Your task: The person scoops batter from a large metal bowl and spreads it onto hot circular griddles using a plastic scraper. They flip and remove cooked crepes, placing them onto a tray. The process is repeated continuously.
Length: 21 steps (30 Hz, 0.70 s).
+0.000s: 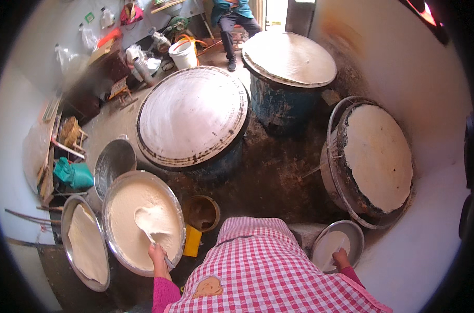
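Observation:
My left hand point(158, 255) is closed round the handle of a ladle point(152, 220). The ladle's bowl is in the pale batter point(130, 201) that fills a wide metal basin point(107, 229). At the lower right, my right hand point(341, 258) is closed over a smaller metal bowl point(358, 237) with pale batter point(325, 248) in it. A thin pale tool point(343, 243) sticks out of that hand; its kind is hard to make out. Left of the batter basin, another metal basin point(65, 229) holds folded pale flatbread sheets point(87, 248).
Three large round griddle stoves stand ahead: one pale-topped point(195, 115) in the middle, one pale-topped point(289, 57) behind, one with a thin flatbread point(378, 156) at right. An empty pot point(114, 161) and bucket point(201, 211) stand nearby. A person point(234, 21) sits at the back.

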Each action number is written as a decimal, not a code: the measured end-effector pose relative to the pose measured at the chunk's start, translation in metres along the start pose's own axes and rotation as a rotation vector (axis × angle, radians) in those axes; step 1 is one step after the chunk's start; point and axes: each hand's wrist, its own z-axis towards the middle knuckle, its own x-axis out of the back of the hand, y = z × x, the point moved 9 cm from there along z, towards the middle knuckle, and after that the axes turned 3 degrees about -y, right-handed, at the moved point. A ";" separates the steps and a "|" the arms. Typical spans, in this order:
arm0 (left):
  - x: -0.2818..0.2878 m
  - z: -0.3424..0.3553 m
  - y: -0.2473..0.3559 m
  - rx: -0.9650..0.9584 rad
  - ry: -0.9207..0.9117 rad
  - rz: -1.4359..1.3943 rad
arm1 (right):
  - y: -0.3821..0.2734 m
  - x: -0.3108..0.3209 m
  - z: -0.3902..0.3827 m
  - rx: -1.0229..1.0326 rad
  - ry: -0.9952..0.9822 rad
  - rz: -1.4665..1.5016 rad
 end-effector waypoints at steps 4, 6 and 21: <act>-0.013 0.019 -0.016 -0.017 0.013 0.034 | -0.022 0.026 -0.016 0.030 -0.012 -0.060; -0.016 0.022 -0.030 0.085 -0.072 0.097 | -0.025 0.036 -0.030 -0.159 -0.143 0.216; -0.041 0.015 -0.036 0.026 -0.204 0.200 | -0.063 -0.012 -0.037 0.010 -0.128 -0.144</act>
